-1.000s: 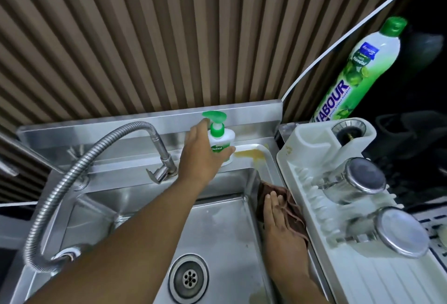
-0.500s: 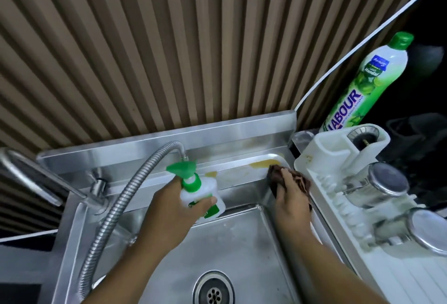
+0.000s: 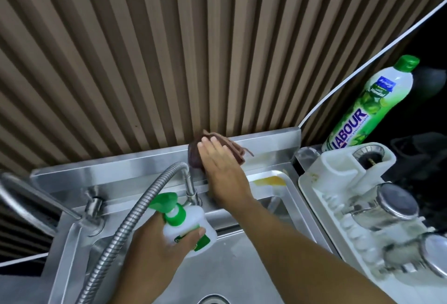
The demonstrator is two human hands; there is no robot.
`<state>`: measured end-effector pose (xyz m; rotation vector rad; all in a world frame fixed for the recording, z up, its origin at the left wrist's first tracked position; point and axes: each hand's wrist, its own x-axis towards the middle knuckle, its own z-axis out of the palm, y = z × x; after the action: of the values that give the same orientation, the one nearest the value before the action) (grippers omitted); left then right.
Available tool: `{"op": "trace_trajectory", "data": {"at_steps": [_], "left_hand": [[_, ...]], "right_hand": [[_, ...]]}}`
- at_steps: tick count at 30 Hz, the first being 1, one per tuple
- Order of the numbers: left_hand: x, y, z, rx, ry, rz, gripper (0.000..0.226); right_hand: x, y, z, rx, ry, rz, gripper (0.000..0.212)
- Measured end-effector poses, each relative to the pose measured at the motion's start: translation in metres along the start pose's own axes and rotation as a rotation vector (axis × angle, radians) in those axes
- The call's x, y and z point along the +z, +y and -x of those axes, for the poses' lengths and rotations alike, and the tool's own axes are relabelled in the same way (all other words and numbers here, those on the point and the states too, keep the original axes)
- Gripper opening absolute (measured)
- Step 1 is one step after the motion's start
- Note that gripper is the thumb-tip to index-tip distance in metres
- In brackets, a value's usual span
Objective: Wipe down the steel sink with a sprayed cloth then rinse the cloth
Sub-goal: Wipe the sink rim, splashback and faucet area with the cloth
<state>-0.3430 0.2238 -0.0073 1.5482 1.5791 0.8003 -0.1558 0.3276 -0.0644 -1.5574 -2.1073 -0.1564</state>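
- Spanning most of the lower view, the one steel sink (image 3: 246, 265) has a raised back panel. The wiping is on that panel now, so by my judgement the task is mid-wipe and the rinse is not yet begun.
- Standing just right of the sink is one white drying rack (image 3: 335, 167), probably so that it drains toward the basin.
- Arching over the basin is one flexible steel hose (image 3: 125, 221) ending in a spout. A second, plain tap (image 3: 36, 197) stands at far left.
- Leaning behind the rack is one green-capped dish liquid bottle (image 3: 370, 108), out of the wiping path.
- Pressing flat, the right hand (image 3: 222, 166) has its fingers straight and together. They push the cloth rather than clutch it, which spreads pressure across the panel.
- Wrapped round one white pump bottle (image 3: 193, 228), the left hand (image 3: 157, 253) has fingers and thumb curled about its body. It holds the bottle above the basin, likely to clear the back ledge for wiping.
- Lying on their sides on the rack are two steel-lidded jars (image 3: 396, 202), seemingly left to dry.
- Bunched under the right palm, the one brown cloth (image 3: 238, 150) lies against the back panel, above the spout.
- Sitting on the ledge near the back right corner is one yellow stain (image 3: 268, 180), apart from the cloth.
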Motion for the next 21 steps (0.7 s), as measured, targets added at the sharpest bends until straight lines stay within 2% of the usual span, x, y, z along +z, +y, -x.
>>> {"op": "trace_trajectory", "data": {"at_steps": [2,6,9,12,16,21], "left_hand": [[0.000,0.000,0.000,-0.007,-0.002,0.002,0.039],[0.001,0.002,0.000,-0.002,-0.006,0.015,0.041],[0.001,0.005,-0.001,0.003,0.020,0.021,0.043],[-0.001,0.008,-0.001,-0.001,0.035,0.021,0.047],[-0.003,0.005,-0.004,-0.005,0.055,-0.003,0.043],[-0.006,0.001,-0.004,-0.018,0.076,-0.008,0.046]], "right_hand": [[-0.011,0.031,0.011,0.141,0.058,-0.018,0.069],[-0.038,0.100,0.013,0.591,0.211,0.033,0.049],[-0.034,0.088,0.002,0.722,0.288,0.003,0.053],[-0.013,0.034,-0.002,0.574,0.245,-0.023,0.056],[0.015,-0.029,-0.010,0.168,0.123,0.000,0.060],[0.005,0.009,-0.018,-0.095,0.051,0.090,0.058]]}}
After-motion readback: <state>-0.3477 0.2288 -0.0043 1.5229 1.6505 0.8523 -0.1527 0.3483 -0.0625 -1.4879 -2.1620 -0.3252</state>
